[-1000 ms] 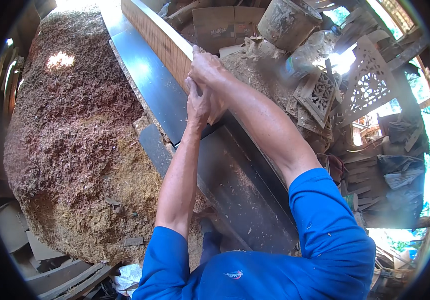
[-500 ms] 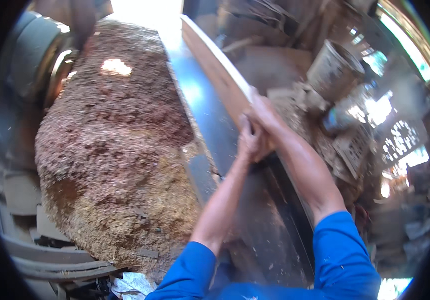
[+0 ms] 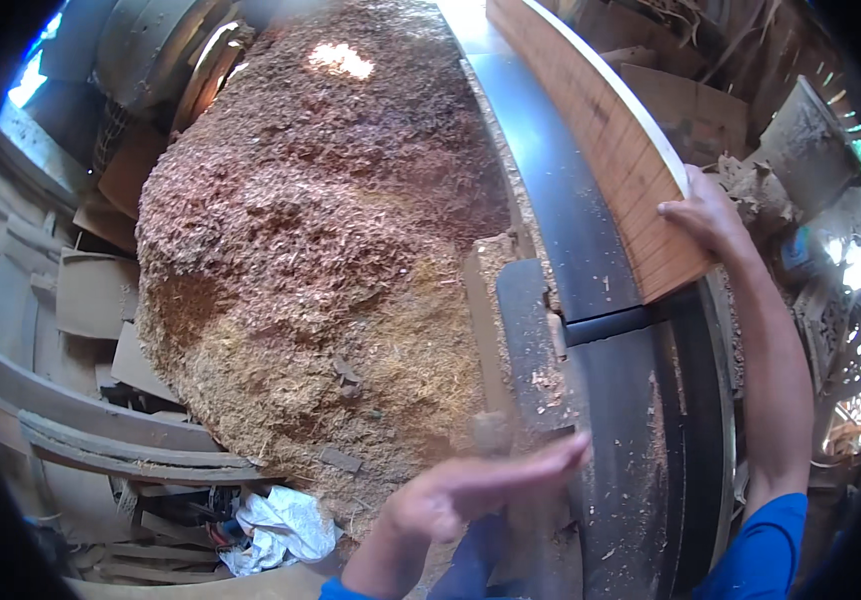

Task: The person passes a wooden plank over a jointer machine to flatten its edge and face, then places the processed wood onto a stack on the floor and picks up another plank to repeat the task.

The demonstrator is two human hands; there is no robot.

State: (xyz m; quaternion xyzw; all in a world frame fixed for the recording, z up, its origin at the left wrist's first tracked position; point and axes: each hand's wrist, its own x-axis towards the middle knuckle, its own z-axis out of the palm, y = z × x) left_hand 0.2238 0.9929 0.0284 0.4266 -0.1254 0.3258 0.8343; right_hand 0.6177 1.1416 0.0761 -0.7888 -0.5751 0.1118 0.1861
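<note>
A long wooden board (image 3: 620,160) stands on edge along the steel bed (image 3: 540,150) of a machine, its pale edge upward. My right hand (image 3: 705,210) grips the board's near end from the right, with the thumb on its left face. My left hand (image 3: 475,485) is off the board, low in the middle, with fingers stretched toward the nearer bed (image 3: 630,460) and slightly smeared by motion; nothing shows in it. A grey plate (image 3: 525,330) with shavings on it sits left of the dark slot across the bed.
A big mound of wood shavings (image 3: 300,230) fills the left side. Stacked planks (image 3: 150,440) and a white sack (image 3: 280,530) lie at lower left. A dusty bucket (image 3: 795,145), cardboard (image 3: 690,110) and carved wooden panels (image 3: 830,320) crowd the right.
My left hand has let go of the board and moved down toward me. My right hand still holds it. The view has shifted left, so the machine appears farther right.
</note>
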